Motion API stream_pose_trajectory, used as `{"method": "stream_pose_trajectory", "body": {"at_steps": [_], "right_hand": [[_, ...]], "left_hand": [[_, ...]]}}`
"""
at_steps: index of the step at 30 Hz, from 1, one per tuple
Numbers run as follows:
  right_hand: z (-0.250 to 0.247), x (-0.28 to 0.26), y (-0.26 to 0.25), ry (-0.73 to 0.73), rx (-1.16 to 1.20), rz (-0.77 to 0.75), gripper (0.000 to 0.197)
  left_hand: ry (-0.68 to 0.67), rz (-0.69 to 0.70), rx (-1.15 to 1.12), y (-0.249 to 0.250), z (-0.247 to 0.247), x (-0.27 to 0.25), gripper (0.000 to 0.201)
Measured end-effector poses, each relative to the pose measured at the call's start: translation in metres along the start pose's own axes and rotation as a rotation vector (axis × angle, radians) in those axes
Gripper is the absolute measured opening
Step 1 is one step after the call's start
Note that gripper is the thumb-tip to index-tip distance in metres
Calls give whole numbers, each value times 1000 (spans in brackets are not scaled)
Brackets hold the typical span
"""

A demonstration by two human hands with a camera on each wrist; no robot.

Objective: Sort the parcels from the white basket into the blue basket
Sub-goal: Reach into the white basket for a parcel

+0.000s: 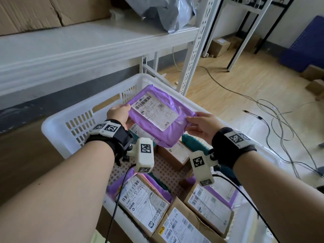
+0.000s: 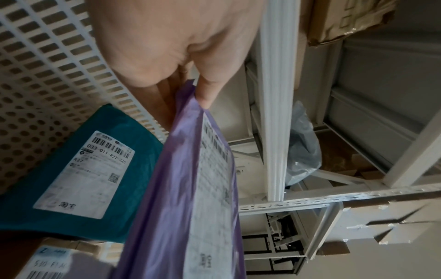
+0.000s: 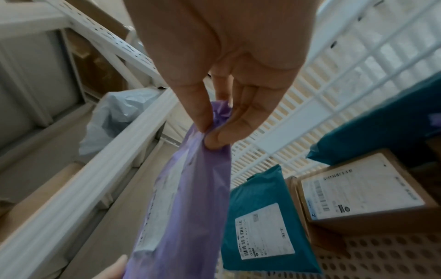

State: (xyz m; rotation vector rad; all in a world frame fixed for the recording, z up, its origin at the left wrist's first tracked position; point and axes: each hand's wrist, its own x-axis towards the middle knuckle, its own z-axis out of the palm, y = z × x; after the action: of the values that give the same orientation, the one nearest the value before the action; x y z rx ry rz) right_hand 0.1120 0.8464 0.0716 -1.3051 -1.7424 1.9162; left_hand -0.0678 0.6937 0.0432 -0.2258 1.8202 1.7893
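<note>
I hold the purple parcel [image 1: 158, 118] label-up above the white basket [image 1: 73, 120], long axis running between my left hand [image 1: 118, 114] and right hand [image 1: 203, 127], fingers pinching opposite ends

White basket [image 1: 57, 127] on wooden floor [image 1: 233, 95] (cables [image 1: 273, 118] nearby)

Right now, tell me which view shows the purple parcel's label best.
The head view: the label on the purple parcel faces the camera whole. The left wrist view shows it steeply slanted and blurred; the right wrist view catches only a pale sliver along the parcel's edge.
</note>
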Motion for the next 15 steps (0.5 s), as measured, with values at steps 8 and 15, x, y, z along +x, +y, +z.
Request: {"method": "stream_pose_trajectory", "body": {"at_steps": [8,15], "right_hand": [[43,75,21,54,31,79,21],[71,146,64,98,63,241,14]], "left_hand": [[-35,-139,-67,-28,4,67,16],[-56,-316,203,-69,8,132,17]]}}
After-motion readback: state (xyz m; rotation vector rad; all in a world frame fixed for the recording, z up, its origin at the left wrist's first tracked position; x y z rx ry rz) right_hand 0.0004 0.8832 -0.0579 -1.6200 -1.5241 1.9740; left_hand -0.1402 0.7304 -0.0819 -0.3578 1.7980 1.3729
